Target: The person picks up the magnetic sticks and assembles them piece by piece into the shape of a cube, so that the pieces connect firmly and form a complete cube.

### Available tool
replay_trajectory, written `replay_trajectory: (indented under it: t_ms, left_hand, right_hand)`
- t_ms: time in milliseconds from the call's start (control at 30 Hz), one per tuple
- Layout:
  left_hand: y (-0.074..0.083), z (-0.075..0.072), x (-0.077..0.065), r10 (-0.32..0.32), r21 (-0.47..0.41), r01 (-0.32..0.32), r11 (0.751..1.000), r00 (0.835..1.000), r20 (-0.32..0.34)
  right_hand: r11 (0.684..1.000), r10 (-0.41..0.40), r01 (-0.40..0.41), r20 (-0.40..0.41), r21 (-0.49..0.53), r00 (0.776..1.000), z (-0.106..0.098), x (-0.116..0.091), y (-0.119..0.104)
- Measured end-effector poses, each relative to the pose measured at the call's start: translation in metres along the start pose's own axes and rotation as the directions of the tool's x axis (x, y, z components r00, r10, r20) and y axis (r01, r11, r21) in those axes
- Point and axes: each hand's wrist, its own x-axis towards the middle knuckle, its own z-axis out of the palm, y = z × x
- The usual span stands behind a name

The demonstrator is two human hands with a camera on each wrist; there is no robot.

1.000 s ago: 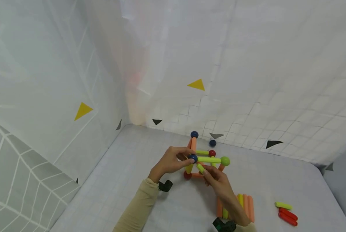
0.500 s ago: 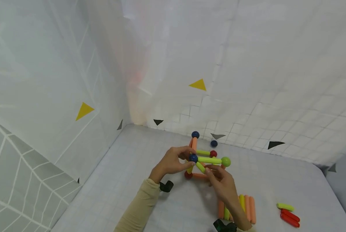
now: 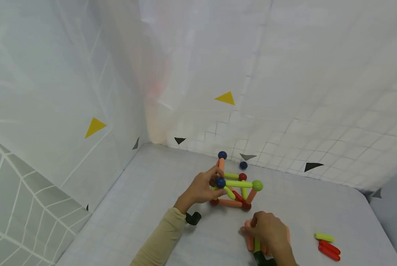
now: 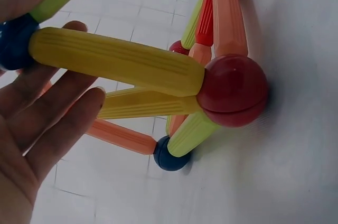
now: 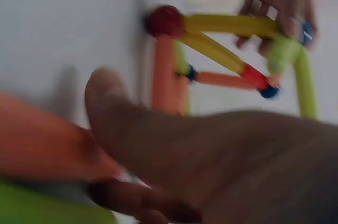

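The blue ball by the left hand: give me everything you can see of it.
The blue ball is dark, smooth and glossy, plastic by its look. It forms a raised corner of the rod frame, above the white surface. Three rods meet it: a light-green rod reaching a green ball, a second light-green rod slanting down, and a yellow rod running to a red ball. The left hand grips it.

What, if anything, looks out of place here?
A blue ball lies loose behind the frame, attached to nothing, perhaps a spare. One lime rod at the left hand juts out, its near end apparently free. Nothing looks broken.
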Motion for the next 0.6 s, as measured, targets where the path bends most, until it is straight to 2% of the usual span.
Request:
replay_trajectory:
  t_ms: [167, 267, 333, 400, 500, 600]
  left_hand:
    - [-0.001, 0.000, 0.000, -0.003, -0.042, 0.003, 0.999, 1.000, 0.001]
    - [-0.003, 0.001, 0.000, 0.002, -0.070, -0.001, 0.998, 1.000, 0.004]
    - [-0.004, 0.001, 0.000, 0.009, -0.087, -0.009, 0.996, 1.000, 0.004]
    - [-0.005, 0.002, 0.000, 0.019, -0.103, -0.019, 0.994, 1.000, -0.003]
    - [-0.005, 0.002, 0.001, 0.024, -0.123, -0.025, 0.992, 1.000, -0.012]
    - [-0.004, 0.001, 0.001, 0.015, -0.143, -0.017, 0.990, 1.000, -0.015]
  right_hand:
    - [0.999, -0.027, 0.029, -0.052, 0.029, 0.998, 0.011, 0.001, -0.008]
    - [0.984, -0.081, 0.098, -0.114, 0.152, 0.990, 0.009, 0.002, -0.012]
    - [0.953, -0.129, 0.177, -0.197, 0.246, 0.972, 0.007, 0.003, -0.015]
    - [0.921, -0.180, 0.270, -0.306, 0.281, 0.935, 0.007, 0.005, -0.019]
    - [0.898, -0.249, 0.384, -0.472, 0.213, 0.846, 0.012, 0.011, -0.023]
    - [0.887, -0.296, 0.444, -0.580, 0.128, 0.759, 0.021, 0.017, -0.025]
